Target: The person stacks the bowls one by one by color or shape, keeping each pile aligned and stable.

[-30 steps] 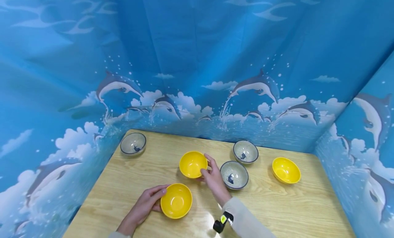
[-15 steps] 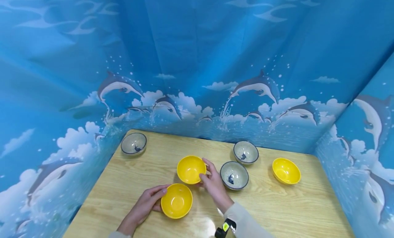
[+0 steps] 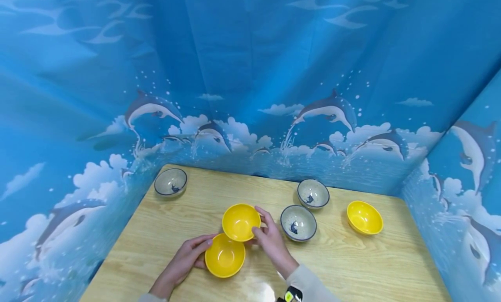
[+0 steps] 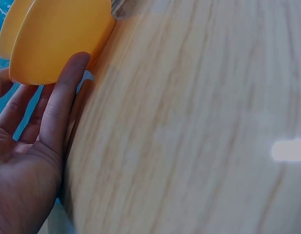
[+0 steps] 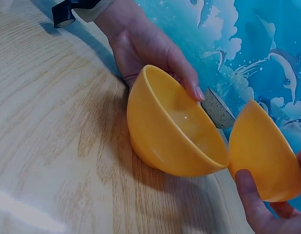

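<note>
My left hand point(image 3: 183, 262) holds a yellow bowl point(image 3: 225, 256) at its left side, thumb over the rim and fingers against the outer wall. In the left wrist view, a finger of the left hand point(image 4: 28, 165) lies along the underside of this yellow bowl point(image 4: 67, 39). A second yellow bowl point(image 3: 241, 222) is gripped by my right hand point(image 3: 272, 241) at its right side. It overlaps the far rim of the first bowl in the head view. The right wrist view shows the right hand's bowl point(image 5: 262, 156) right at the rim of the left hand's bowl point(image 5: 165, 126).
Two speckled grey bowls with dark rims, the nearer bowl point(image 3: 298, 223) and the farther bowl point(image 3: 313, 193), stand right of my right hand. A third yellow bowl point(image 3: 364, 217) is farther right. Another grey bowl point(image 3: 170, 182) sits at the table's far left corner. Dolphin-print curtains point(image 3: 250, 76) border the table.
My right hand has brought its yellow bowl toward me and slightly left, until it overlaps the other yellow bowl in the head view. The left hand and its bowl stay in place.
</note>
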{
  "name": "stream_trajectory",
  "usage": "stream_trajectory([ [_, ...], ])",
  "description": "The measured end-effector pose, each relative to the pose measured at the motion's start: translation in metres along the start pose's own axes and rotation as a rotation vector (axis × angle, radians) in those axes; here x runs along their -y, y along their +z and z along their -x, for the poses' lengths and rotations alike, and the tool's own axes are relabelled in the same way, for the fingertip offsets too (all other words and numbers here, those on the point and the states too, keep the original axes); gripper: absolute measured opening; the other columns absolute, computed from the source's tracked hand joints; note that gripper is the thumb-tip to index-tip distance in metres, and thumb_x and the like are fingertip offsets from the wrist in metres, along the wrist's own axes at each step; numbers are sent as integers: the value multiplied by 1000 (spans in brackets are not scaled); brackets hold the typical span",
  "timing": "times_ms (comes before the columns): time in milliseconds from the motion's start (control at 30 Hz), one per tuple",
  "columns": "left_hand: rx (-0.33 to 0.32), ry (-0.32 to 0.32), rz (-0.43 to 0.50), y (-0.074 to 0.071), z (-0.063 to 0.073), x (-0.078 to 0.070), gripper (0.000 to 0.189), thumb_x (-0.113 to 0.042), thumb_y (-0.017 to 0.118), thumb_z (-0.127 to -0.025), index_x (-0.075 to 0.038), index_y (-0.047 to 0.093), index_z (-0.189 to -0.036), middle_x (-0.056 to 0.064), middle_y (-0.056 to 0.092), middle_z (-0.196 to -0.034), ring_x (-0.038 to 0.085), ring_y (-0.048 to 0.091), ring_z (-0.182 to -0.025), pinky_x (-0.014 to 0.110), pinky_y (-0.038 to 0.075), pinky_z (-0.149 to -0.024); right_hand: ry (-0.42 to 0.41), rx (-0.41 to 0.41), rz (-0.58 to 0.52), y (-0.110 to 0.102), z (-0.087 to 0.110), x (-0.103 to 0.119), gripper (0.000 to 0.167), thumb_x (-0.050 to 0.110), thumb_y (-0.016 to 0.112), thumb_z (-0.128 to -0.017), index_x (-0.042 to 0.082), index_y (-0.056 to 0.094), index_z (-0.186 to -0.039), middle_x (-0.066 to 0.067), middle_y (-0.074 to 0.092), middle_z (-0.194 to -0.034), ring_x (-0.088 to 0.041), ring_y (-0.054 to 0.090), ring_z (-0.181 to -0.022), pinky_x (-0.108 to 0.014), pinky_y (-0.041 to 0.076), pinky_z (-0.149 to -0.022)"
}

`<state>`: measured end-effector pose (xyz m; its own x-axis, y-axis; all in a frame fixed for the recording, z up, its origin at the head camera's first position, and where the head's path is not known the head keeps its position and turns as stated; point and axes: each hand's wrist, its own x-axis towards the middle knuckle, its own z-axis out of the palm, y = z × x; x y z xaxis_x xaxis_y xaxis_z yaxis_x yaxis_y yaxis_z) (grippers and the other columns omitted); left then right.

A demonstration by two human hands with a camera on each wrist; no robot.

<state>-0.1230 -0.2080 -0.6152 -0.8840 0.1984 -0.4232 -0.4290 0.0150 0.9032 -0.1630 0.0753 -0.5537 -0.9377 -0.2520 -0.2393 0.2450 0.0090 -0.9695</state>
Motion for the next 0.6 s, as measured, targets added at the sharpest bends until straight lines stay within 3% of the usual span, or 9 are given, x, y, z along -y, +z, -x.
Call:
stream_trajectory([
  [600, -15, -9, -11, 1, -1, 1, 76, -55, 67, -106, -2, 54, -158, 29, 50, -164, 27, 78, -115, 48, 69, -89, -47, 77, -18, 5, 15, 3, 68, 7, 59, -107, 17, 35, -170, -26, 43, -162, -26, 70, -113, -53, 66, -100],
])
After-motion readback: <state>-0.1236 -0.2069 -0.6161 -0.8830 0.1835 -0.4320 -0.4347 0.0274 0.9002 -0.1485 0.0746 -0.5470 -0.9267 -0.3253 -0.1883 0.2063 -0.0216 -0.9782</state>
